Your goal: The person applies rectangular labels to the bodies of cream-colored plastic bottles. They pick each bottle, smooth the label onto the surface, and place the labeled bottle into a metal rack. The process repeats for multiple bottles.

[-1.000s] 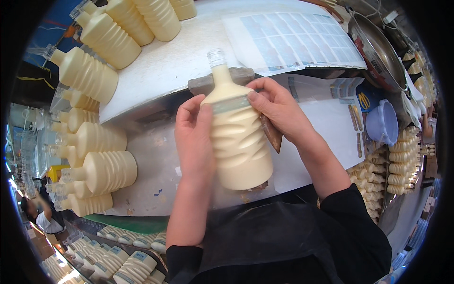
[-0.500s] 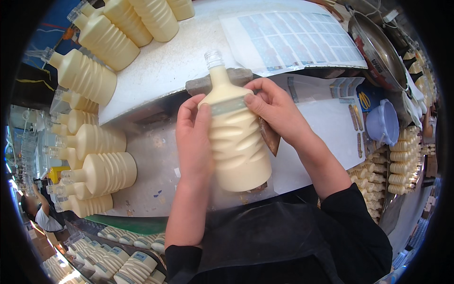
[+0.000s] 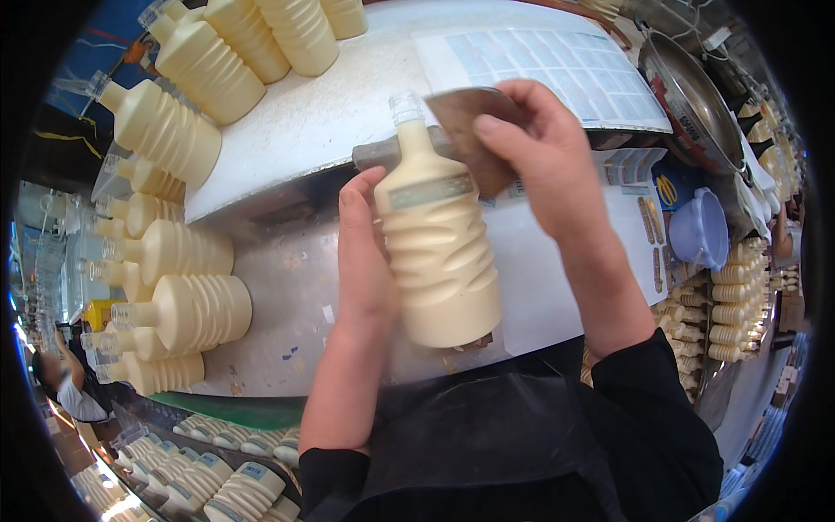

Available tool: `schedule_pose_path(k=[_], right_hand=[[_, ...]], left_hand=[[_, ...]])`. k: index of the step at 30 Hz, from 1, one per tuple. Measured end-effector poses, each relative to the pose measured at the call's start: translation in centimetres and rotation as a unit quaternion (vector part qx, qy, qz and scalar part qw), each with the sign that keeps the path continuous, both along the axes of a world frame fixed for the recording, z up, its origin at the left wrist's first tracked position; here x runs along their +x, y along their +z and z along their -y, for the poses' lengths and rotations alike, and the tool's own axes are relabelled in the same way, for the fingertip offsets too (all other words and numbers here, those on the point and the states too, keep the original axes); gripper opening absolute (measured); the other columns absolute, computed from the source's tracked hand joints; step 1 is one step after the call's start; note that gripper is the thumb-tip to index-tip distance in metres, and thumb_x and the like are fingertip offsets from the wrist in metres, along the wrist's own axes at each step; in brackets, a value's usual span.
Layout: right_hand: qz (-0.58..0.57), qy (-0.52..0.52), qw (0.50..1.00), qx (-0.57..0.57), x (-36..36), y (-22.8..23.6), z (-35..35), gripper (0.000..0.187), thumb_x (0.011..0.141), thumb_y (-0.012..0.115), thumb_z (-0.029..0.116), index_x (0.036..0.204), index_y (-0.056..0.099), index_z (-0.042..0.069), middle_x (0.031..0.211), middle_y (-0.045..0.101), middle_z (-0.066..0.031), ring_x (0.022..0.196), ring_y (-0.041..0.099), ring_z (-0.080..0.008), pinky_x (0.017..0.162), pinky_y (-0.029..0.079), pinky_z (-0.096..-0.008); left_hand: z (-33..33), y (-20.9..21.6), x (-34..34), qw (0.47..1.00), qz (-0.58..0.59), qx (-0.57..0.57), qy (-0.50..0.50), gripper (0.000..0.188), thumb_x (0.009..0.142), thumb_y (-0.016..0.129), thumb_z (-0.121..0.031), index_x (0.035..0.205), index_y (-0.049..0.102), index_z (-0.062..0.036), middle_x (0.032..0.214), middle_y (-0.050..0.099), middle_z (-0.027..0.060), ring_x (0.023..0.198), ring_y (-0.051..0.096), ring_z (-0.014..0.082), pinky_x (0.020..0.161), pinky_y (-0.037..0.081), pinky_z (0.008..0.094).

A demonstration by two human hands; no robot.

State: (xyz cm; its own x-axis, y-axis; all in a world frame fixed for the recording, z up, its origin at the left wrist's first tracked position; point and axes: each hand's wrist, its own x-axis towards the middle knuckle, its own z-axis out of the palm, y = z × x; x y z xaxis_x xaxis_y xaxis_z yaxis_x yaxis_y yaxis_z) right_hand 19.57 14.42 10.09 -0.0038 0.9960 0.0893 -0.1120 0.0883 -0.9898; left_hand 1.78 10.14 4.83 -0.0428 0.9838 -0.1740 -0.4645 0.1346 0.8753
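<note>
A cream bottle (image 3: 441, 287) with wavy ridges and a clear threaded neck lies in front of me. Its neck end rests on a grey block (image 3: 377, 155). Around its shoulder runs a pale grey-green label strip (image 3: 430, 190). My left hand (image 3: 365, 248) is against the bottle's left side, fingers stretched upward and not wrapped round it. Between thumb and fingers, my right hand (image 3: 546, 161) pinches a flat brown scraper (image 3: 478, 130), held beside the neck and shoulder, partly covering the block. Whether the scraper touches the bottle I cannot tell.
Several unlabelled cream bottles (image 3: 204, 313) line the left and far left. A printed label sheet (image 3: 539, 74) lies on the raised white shelf (image 3: 348, 78). At right are loose label strips (image 3: 648, 222), a lavender bucket (image 3: 698, 228) and a metal pan (image 3: 700, 87). Labelled bottles (image 3: 248, 491) fill the lower left.
My right hand has moved up and right off the label, bringing the scraper up beside the bottle's neck. My left thumb has come off the label strip.
</note>
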Motion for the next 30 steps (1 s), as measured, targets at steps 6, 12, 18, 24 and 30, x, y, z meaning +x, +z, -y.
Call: schedule_pose_path(k=[6,12,18,24,30], right_hand=[[0.283,-0.056,0.935,0.204,-5.4,-0.9,0.2,0.033,0.098,0.055,0.011,0.129,0.046,0.003,0.107,0.065,-0.0288,0.097,0.064,-0.0491,0.085,0.051,-0.0519],[0.276,-0.127,0.937,0.173,-0.3,-5.4,-0.4,0.036,0.100,0.054,0.014,0.133,0.047,0.002,0.122,0.063,-0.0251,0.111,0.063,-0.0421,0.097,0.049,-0.0464],[0.275,-0.132,0.936,0.176,0.0,-4.7,-0.8,0.039,0.100,0.055,0.014,0.135,0.046,0.001,0.126,0.062,-0.0241,0.114,0.062,-0.0408,0.099,0.048,-0.0459],[0.279,-0.110,0.937,0.182,-2.9,-2.7,0.2,0.035,0.099,0.052,0.008,0.134,0.049,0.001,0.123,0.062,-0.0170,0.112,0.062,-0.0300,0.100,0.049,-0.0401],[0.365,-0.049,0.910,0.192,-6.1,-0.2,1.0,0.034,0.099,0.049,0.008,0.132,0.050,0.001,0.125,0.060,-0.0235,0.113,0.061,-0.0421,0.098,0.049,-0.0462]], left_hand=[[0.0,-0.2,0.2,0.990,-0.136,0.008,-0.023,0.042,0.105,0.060,-0.029,0.136,0.044,-0.0054,0.126,0.055,0.0106,0.112,0.059,0.0164,0.097,0.051,0.0321],[-0.2,-1.4,-0.4,1.000,0.015,-0.013,0.001,0.034,0.101,0.063,-0.011,0.133,0.053,-0.0040,0.126,0.061,0.0100,0.111,0.061,0.0154,0.096,0.053,0.0323],[-0.4,-2.2,-0.6,0.993,0.105,-0.040,0.017,0.030,0.103,0.060,-0.008,0.132,0.056,-0.0047,0.124,0.063,0.0089,0.109,0.064,0.0168,0.097,0.055,0.0342],[0.4,-0.3,0.3,0.992,0.121,-0.040,0.017,0.028,0.108,0.053,-0.013,0.134,0.056,-0.0048,0.123,0.067,0.0085,0.108,0.066,0.0153,0.094,0.057,0.0330],[0.7,0.7,0.8,0.990,0.131,-0.044,0.020,0.030,0.110,0.046,-0.016,0.136,0.054,-0.0028,0.121,0.066,0.0079,0.110,0.065,0.0154,0.096,0.054,0.0331]])
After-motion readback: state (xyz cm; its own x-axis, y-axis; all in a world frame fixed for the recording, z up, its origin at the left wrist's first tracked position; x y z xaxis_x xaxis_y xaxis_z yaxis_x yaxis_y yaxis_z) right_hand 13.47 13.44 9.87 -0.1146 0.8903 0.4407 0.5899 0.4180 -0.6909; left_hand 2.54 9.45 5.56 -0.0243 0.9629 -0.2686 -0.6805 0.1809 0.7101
